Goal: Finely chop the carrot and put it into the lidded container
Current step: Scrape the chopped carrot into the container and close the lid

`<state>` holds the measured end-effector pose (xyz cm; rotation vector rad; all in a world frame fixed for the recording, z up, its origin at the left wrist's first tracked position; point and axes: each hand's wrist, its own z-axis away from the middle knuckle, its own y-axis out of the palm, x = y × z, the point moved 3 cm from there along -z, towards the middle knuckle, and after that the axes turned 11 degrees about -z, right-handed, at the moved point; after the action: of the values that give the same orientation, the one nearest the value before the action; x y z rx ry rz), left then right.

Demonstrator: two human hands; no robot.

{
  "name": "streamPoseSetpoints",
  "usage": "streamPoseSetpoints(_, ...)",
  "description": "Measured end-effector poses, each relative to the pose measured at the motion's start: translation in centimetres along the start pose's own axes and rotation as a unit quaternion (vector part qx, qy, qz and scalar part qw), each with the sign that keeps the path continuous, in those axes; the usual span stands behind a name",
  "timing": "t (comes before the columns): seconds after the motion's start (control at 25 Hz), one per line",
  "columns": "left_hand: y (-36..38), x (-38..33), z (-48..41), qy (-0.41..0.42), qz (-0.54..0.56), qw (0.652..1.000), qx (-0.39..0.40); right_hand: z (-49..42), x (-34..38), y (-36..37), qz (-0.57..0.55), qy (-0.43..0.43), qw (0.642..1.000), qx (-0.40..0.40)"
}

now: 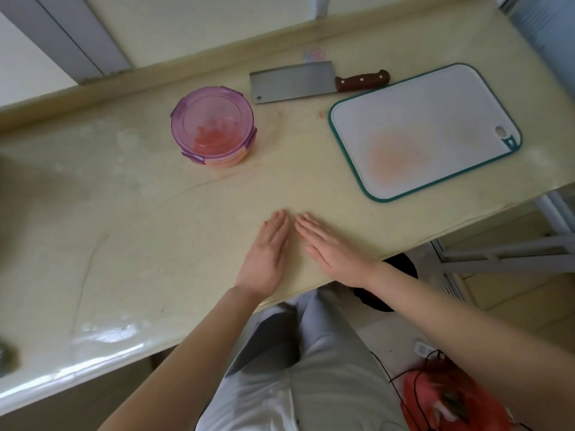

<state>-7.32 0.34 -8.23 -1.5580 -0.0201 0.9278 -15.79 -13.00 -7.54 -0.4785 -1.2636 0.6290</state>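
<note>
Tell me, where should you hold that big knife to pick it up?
Hold the cleaver by its brown wooden handle, coming from the right, probably with the right hand. The cleaver lies flat on the counter with the handle pointing right, near the cutting board. Keep off the wide steel blade.

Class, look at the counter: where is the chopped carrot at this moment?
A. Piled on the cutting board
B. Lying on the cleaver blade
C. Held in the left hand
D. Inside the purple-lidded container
D: orange pieces show through the closed purple lid of the container, while the cutting board carries only an orange stain and both flat hands hold nothing.
</note>
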Motion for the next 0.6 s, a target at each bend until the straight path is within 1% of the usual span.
streamPoseSetpoints(0.04,0.0,-0.5,0.3,0.012,0.033,0.999,0.012,0.1,0.0,-0.6,-0.03,0.011,0.999,0.0)
streamPoseSetpoints(0.12,-0.4,-0.7,0.4,0.015,0.084,0.996,0.018,-0.8,-0.3,-2.2,-0.055,0.04,0.997,-0.037)
streamPoseSetpoints(0.2,-1.0,0.0,0.4,-0.006,0.07,0.997,-0.023,-2.6,-0.9,-3.5,-0.041,0.068,0.994,-0.076)
streamPoseSetpoints(0.28,-1.6,1.5,0.0,-0.061,0.021,0.995,-0.077,-4.2,-0.9,-3.3,-0.01,0.071,0.996,-0.054)
streamPoseSetpoints(0.36,-1.6,2.6,0.2,-0.121,0.009,0.989,-0.081,-4.5,-0.6,-1.9,0.028,0.044,0.998,-0.024)
streamPoseSetpoints(0.4,-1.3,2.6,0.5,-0.125,0.026,0.989,-0.072,-4.1,-0.5,-1.3,0.045,0.026,0.998,-0.019)
streamPoseSetpoints(0.44,-0.9,2.2,0.8,-0.11,0.051,0.991,-0.059,-3.3,-0.4,-0.7,0.06,0.003,0.998,-0.015)
streamPoseSetpoints(0.52,-0.1,0.5,1.9,-0.049,0.096,0.994,-0.021,-1.4,-0.4,0.3,0.084,-0.048,0.995,0.006)
streamPoseSetpoints(0.6,0.4,-1.0,3.1,-0.003,0.134,0.991,-0.006,0.4,-0.5,0.7,0.08,-0.071,0.994,0.032)
